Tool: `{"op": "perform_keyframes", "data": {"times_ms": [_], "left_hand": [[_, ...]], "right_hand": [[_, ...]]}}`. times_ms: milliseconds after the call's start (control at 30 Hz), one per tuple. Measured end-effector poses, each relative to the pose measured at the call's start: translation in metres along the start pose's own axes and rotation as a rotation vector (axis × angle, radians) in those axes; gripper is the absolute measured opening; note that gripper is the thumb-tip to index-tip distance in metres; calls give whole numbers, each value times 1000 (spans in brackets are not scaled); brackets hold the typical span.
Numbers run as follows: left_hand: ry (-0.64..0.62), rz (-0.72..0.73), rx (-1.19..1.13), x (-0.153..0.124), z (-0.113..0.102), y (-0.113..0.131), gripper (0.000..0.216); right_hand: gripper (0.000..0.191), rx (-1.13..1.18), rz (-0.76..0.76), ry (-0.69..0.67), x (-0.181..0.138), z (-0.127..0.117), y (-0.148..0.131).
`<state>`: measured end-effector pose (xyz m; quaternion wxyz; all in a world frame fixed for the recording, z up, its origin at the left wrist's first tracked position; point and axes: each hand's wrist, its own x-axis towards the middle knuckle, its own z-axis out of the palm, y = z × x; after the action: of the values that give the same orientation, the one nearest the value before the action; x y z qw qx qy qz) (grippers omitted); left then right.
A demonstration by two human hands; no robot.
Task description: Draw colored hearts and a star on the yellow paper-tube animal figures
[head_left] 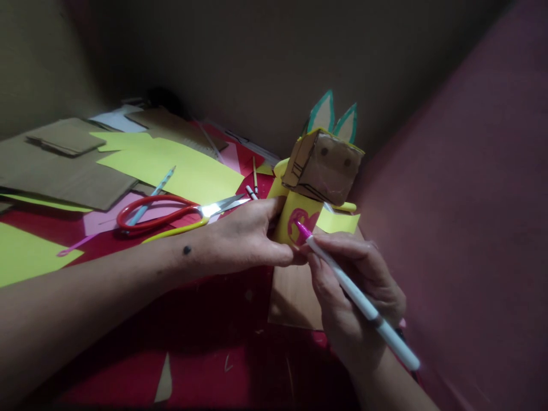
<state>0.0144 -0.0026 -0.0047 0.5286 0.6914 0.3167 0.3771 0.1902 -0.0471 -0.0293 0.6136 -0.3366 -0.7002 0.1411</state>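
Note:
A small craft figure (319,171) stands at the middle: a brown cardboard box head with two dots and teal-edged ears, on a yellow paper body (286,220) bearing a pink mark. My left hand (246,237) reaches in from the left and grips the yellow body with thumb and fingers. My right hand (355,291) holds a white marker (363,299) in a writing grip. The marker's pink tip touches the pink mark on the body.
Red-handled scissors (171,212) lie left of the figure on a red surface (205,365). Behind them are yellow paper sheets (171,162), brown cardboard pieces (64,165), a pencil (255,176) and a light blue pen (152,195). A cardboard piece (293,297) lies under the figure.

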Motion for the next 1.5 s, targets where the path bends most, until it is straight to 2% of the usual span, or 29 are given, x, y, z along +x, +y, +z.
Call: {"op": "perform_keyframes", "data": {"times_ms": [167,367,600,767,933,1100,1333,1500], "left_hand": [[11,4,21,0,0,-3,27],[-6,27,-51,1,1,-2,28],[5,-17,31,0,0,-1,29],[-9,-19,24,1,-1,2,29],[1,-31,26,0,0,1,28],[-6,5,-11,0,0,-1,26],[-11,-47,12,0,-1,4,29],[9,-62,-46,-2,0,12,30]], "right_hand": [[28,50,-53,-23,3,0,0],[26,-11,-71,-81,5,-2,-4],[29,48,-31,-12,2,-2,0],[29,51,-61,-59,4,-2,-1],[32,95,-62,-38,4,-1,0],[26,18,-68,-67,5,-1,-1],[28,75,-57,-67,5,-3,-2],[28,152,-33,5,6,-2,-4]]}}
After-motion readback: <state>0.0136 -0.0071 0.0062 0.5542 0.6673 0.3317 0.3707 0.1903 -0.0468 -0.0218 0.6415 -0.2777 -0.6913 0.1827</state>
